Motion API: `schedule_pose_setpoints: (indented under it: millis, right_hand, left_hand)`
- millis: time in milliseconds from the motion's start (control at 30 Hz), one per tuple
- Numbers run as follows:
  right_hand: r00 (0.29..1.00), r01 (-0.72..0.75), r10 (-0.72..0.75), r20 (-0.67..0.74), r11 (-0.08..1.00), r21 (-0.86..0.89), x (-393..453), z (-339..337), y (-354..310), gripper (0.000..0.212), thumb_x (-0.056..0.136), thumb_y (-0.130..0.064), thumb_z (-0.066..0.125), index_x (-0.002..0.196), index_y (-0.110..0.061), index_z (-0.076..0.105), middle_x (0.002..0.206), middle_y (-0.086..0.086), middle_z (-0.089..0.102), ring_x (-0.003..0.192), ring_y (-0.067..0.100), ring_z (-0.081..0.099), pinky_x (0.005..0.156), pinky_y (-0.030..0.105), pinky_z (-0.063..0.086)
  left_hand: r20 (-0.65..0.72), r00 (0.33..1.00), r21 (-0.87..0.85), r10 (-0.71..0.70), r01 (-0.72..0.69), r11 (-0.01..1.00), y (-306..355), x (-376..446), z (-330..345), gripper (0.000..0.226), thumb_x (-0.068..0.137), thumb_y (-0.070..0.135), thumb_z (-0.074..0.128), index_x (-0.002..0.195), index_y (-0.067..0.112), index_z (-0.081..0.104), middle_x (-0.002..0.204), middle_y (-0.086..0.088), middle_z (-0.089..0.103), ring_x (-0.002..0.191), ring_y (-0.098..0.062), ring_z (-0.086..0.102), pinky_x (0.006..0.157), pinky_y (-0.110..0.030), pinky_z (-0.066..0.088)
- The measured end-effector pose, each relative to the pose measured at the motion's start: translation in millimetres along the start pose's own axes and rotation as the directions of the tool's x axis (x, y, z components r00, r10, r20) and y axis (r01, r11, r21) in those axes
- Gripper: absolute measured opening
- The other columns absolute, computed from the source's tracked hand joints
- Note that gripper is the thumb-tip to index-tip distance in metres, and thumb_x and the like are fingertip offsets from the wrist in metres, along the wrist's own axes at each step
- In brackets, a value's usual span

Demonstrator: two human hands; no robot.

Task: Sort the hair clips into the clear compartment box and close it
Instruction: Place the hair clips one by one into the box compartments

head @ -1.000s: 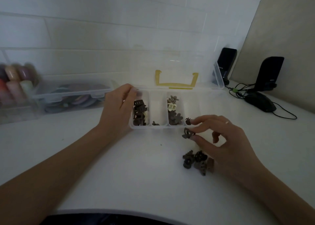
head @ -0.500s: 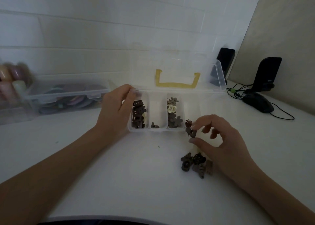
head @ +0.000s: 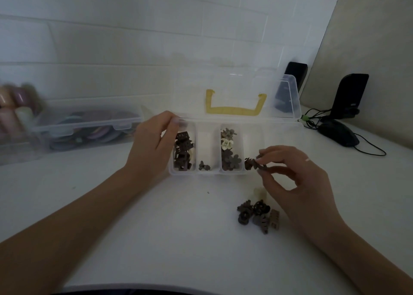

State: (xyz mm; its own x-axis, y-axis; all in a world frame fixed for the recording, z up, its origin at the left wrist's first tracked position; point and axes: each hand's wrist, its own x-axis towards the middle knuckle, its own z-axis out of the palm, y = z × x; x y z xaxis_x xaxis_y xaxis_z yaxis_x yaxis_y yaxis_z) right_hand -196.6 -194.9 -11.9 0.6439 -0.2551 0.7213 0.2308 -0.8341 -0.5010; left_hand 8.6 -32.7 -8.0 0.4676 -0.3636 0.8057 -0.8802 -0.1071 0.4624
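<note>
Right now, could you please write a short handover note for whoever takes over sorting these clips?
Left hand grips the left end of the clear plastic compartment box, steadying it.
Right hand pinches a small dark brown hair clip at the box's front edge.
Done: three compartments hold clips; the second holds just one.
Left: drop the held clip in, sort the loose pile of dark clips and the pale clip on the white table, then shut the open lid with the yellow handle.
</note>
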Motion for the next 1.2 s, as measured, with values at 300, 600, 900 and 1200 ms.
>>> schedule_pose_setpoints:
  millis: [300, 600, 900, 1200]
  right_hand:
    - [0.984, -0.061, 0.037, -0.175, 0.989, -0.134, 2.1, -6.1, -7.9, 0.019, 0.077, -0.006, 0.072, 0.081, -0.020, 0.060, 0.103, -0.015, 0.066, 0.085, 0.005, 0.061, 0.075, 0.009, 0.044]
    - [0.959, -0.191, 0.155, -0.236, 0.972, -0.137, 3.5, -14.2, 1.7, 0.020, 0.081, -0.001, 0.067, 0.086, -0.020, 0.060, 0.105, -0.012, 0.067, 0.090, 0.013, 0.062, 0.078, 0.026, 0.050]
    - [0.974, -0.147, 0.094, -0.204, 0.953, -0.263, 3.0, -15.1, -0.2, 0.028, 0.080, -0.007, 0.070, 0.089, -0.030, 0.055, 0.099, -0.027, 0.058, 0.092, -0.008, 0.050, 0.079, 0.004, 0.038]
    - [0.988, 0.013, -0.069, -0.141, 0.931, -0.364, 4.3, -13.2, 4.1, 0.012, 0.081, -0.021, 0.068, 0.093, -0.020, 0.072, 0.105, -0.016, 0.063, 0.098, 0.007, 0.052, 0.088, 0.036, 0.047]
  left_hand:
    - [0.016, 1.000, -0.026, 0.004, -0.004, 1.000, 1.0, -0.7, 0.6, 0.033, 0.097, 0.019, 0.038, 0.078, 0.000, 0.057, 0.060, -0.002, 0.050, 0.060, -0.014, 0.045, 0.059, -0.024, 0.034]
    - [0.025, 0.999, -0.120, -0.030, 0.033, 0.992, -7.8, 3.0, -7.3, 0.030, 0.094, 0.011, 0.040, 0.071, -0.007, 0.049, 0.063, -0.023, 0.048, 0.061, -0.025, 0.043, 0.058, -0.027, 0.032]
    - [0.020, 1.000, -0.121, 0.006, -0.004, 0.993, -13.0, 2.1, -9.0, 0.033, 0.094, 0.017, 0.039, 0.075, -0.006, 0.055, 0.064, -0.021, 0.053, 0.063, -0.030, 0.048, 0.060, -0.036, 0.036]
    - [0.009, 1.000, -0.103, -0.001, 0.002, 0.995, -9.4, 0.8, -6.6, 0.029, 0.094, 0.012, 0.040, 0.074, -0.003, 0.054, 0.065, -0.019, 0.053, 0.063, -0.026, 0.047, 0.061, -0.033, 0.036]
